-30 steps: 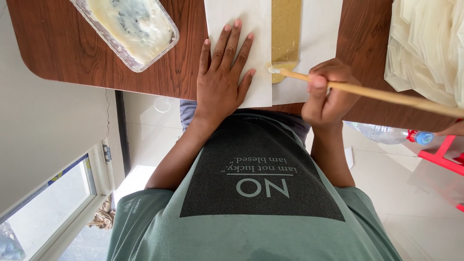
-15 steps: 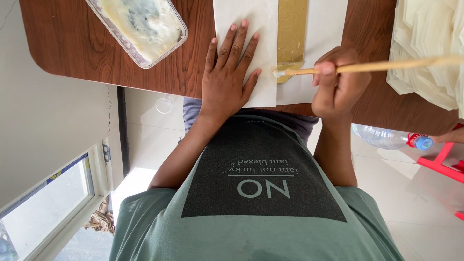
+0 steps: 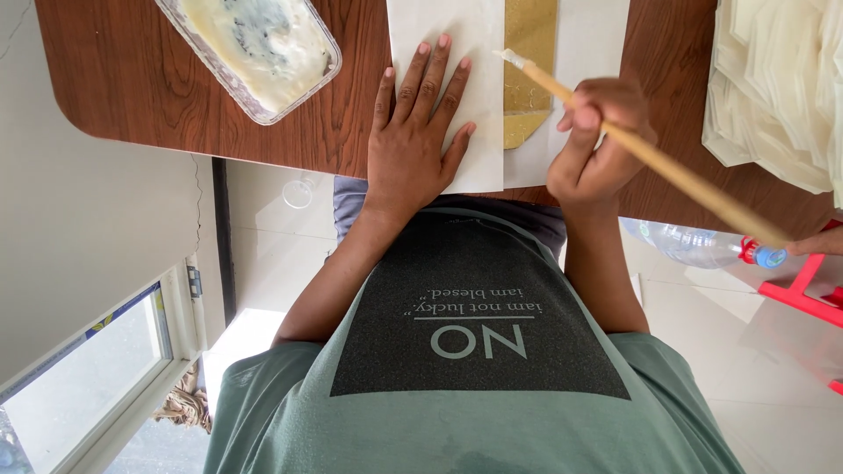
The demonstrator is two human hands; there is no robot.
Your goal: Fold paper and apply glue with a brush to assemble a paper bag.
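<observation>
Left hand (image 3: 414,140): flat, fingers spread, palm down on the white sheet (image 3: 457,79), holding nothing.
Right hand (image 3: 599,140): closed around a long wooden brush (image 3: 650,158), its tip touching the gold strip (image 3: 529,61).
Gold strip: lying along the white sheet, beside the left hand.
Bench (image 3: 176,96): brown wood; a clear tray of pale paste (image 3: 255,48) stands well apart to the left.

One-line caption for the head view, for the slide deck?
Left hand pressed flat on white paper while right hand holds a wooden-handled brush tip over a gold strip.
</observation>
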